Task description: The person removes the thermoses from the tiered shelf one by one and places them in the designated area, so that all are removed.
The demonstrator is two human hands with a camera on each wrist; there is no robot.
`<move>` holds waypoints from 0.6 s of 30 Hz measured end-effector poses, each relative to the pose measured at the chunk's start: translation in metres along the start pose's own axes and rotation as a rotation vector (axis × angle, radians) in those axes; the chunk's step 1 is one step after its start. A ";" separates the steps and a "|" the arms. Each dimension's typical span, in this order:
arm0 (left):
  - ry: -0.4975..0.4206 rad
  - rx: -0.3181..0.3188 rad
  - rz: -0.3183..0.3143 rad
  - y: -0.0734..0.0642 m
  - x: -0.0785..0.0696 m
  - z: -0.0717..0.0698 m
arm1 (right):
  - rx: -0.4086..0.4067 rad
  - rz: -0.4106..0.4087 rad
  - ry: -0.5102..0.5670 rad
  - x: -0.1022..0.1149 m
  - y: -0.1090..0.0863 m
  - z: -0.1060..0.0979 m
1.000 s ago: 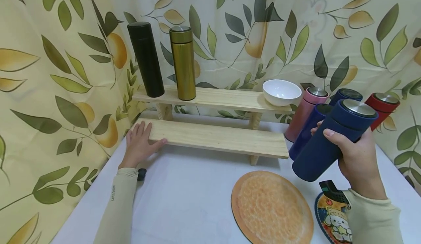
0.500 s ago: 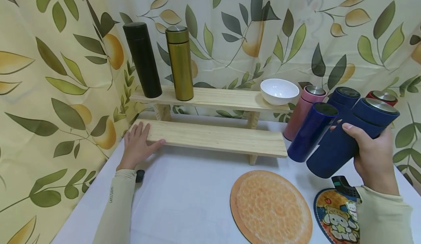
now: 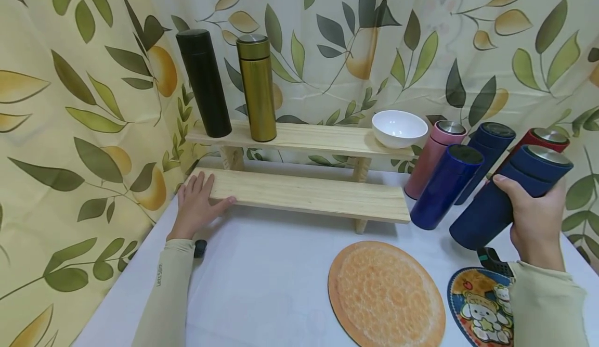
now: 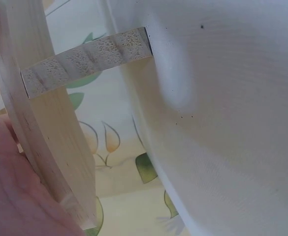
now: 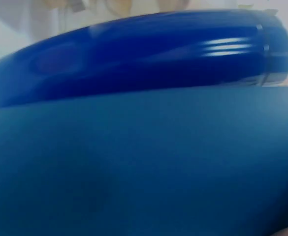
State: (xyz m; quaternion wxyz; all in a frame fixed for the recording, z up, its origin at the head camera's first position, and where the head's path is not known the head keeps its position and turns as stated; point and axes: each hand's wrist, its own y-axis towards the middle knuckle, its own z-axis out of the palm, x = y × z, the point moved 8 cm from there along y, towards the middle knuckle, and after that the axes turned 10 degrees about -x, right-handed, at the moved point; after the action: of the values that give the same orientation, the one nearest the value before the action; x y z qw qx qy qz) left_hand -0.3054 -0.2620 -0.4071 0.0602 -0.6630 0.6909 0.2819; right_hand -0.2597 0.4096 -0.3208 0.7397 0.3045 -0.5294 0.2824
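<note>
My right hand [image 3: 538, 222] grips a navy thermos [image 3: 503, 204] with a steel lid at the right of the head view. It is the wide matte blue surface [image 5: 134, 157] in the right wrist view. Beside it stands a glossy blue thermos [image 3: 444, 188], with a pink thermos [image 3: 432, 162], another navy thermos [image 3: 489, 146] and a partly hidden red thermos [image 3: 545, 138] behind. My left hand [image 3: 196, 209] rests on the left end of the lower board of a two-step wooden shelf [image 3: 304, 193], fingers on top, thumb at the front edge.
The upper step bears a black thermos [image 3: 204, 84], a gold thermos [image 3: 257, 89] and a white bowl [image 3: 399, 128]. On the white tablecloth [image 3: 262, 284] lie a round bread-patterned mat [image 3: 388, 292] and a cartoon mat [image 3: 482, 305], partly under the right sleeve. A leaf-print curtain [image 3: 318, 92] hangs behind.
My right hand has moved right with the navy thermos and lowered it slightly, uncovering more of the glossy blue thermos and the cartoon mat. The left hand stays on the shelf.
</note>
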 end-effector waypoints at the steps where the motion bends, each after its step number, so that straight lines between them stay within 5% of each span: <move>1: 0.002 0.001 0.001 0.000 0.000 0.000 | -0.010 0.003 -0.017 -0.002 0.001 0.000; 13: 0.013 -0.001 0.005 -0.002 0.001 0.000 | 0.007 0.007 0.037 -0.025 0.017 0.004; 18: 0.004 -0.007 0.004 0.001 0.001 0.001 | 0.028 0.026 -0.038 -0.032 0.023 0.004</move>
State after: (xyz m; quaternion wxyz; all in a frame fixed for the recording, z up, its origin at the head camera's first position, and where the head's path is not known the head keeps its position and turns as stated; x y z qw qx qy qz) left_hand -0.3065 -0.2629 -0.4082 0.0558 -0.6623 0.6915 0.2829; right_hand -0.2880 0.4189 -0.3468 0.7215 0.3135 -0.5432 0.2935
